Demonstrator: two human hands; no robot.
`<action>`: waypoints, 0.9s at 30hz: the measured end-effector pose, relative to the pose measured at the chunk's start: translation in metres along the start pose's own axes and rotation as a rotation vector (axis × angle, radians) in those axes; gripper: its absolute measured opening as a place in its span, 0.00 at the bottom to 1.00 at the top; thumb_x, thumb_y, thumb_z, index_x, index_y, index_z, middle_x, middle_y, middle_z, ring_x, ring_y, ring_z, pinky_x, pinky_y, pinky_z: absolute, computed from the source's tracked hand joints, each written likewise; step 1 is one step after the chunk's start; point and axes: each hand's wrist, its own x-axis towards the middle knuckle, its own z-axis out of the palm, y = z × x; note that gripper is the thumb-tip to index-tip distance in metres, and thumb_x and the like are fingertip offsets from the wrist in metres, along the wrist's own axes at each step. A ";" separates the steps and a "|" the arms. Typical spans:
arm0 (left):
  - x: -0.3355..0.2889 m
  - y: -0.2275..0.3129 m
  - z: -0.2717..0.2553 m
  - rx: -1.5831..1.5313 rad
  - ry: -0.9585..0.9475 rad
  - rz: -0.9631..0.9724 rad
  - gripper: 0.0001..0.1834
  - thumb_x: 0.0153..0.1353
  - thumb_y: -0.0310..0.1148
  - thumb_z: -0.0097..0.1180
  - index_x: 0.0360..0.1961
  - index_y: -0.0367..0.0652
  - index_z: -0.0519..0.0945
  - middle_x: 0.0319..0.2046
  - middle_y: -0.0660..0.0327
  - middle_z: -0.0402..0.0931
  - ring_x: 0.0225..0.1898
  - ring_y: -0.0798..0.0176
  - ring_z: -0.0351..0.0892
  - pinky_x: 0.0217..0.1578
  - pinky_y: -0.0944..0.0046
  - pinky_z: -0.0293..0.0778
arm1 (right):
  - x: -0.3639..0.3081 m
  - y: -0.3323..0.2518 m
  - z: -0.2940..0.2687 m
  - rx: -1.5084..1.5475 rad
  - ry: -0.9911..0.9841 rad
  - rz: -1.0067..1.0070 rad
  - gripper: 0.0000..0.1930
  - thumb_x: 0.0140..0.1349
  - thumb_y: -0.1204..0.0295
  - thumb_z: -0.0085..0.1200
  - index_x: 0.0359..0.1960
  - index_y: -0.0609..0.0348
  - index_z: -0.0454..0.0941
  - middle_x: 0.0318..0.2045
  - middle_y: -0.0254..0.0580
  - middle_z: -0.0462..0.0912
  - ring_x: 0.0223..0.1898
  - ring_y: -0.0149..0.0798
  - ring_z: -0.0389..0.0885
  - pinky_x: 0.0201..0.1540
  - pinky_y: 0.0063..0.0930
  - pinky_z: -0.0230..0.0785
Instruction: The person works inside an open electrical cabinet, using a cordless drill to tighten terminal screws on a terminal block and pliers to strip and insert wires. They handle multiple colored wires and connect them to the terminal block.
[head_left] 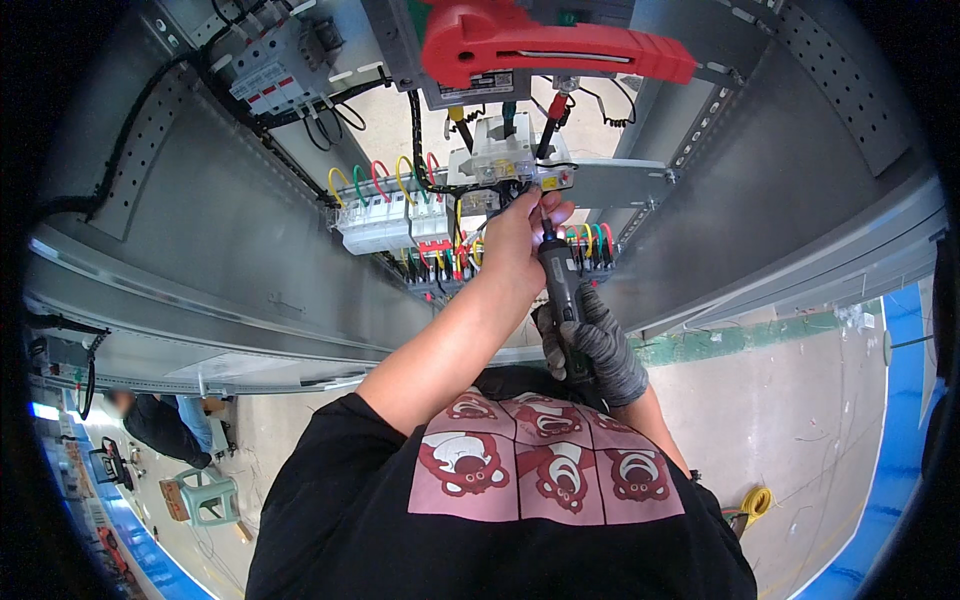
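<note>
The grey sheet-metal cabinet (790, 190) spans the view from 9 o'clock through 12 to 3. Near 12 o'clock, a long red plastic switch lever (560, 48) is mounted; toward 10, a white row of breakers (390, 225) is fixed side by side, presumably for orderly wiring. At 12, a white block with a clear cover (503, 150) is seated. The black cylindrical power screwdriver (562, 285) is aimed toward 12 o'clock, apparently so that its bit can be lined up with the block. Its body is wrapped by the curled fingers of the grey-gloved right hand (605, 345), with its front end beyond them. The bare left hand (515, 235) is bent beside that end, just short of the block, perhaps for steadying; what its fingers pinch cannot be told.
</note>
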 end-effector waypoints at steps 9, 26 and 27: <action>-0.027 -0.018 -0.012 0.055 -0.057 -0.019 0.08 0.61 0.36 0.52 0.35 0.43 0.73 0.32 0.61 0.78 0.33 0.65 0.76 0.37 0.63 0.70 | -0.009 0.001 0.012 -0.273 0.188 -0.067 0.29 0.63 0.69 0.55 0.64 0.57 0.58 0.42 0.40 0.75 0.31 0.33 0.79 0.30 0.29 0.76; -0.068 -0.054 0.000 0.181 -0.272 0.050 0.04 0.60 0.32 0.53 0.31 0.47 0.71 0.30 0.65 0.74 0.33 0.69 0.75 0.36 0.68 0.72 | -0.025 -0.013 0.011 -0.656 0.353 -0.290 0.30 0.65 0.77 0.47 0.69 0.56 0.55 0.56 0.39 0.70 0.52 0.31 0.69 0.56 0.24 0.63; -0.070 -0.056 0.000 0.188 -0.273 0.058 0.04 0.60 0.32 0.53 0.31 0.47 0.71 0.30 0.65 0.74 0.33 0.69 0.75 0.36 0.67 0.72 | -0.027 -0.012 0.009 -0.656 0.350 -0.310 0.30 0.65 0.77 0.46 0.69 0.56 0.55 0.56 0.39 0.70 0.52 0.31 0.69 0.56 0.24 0.63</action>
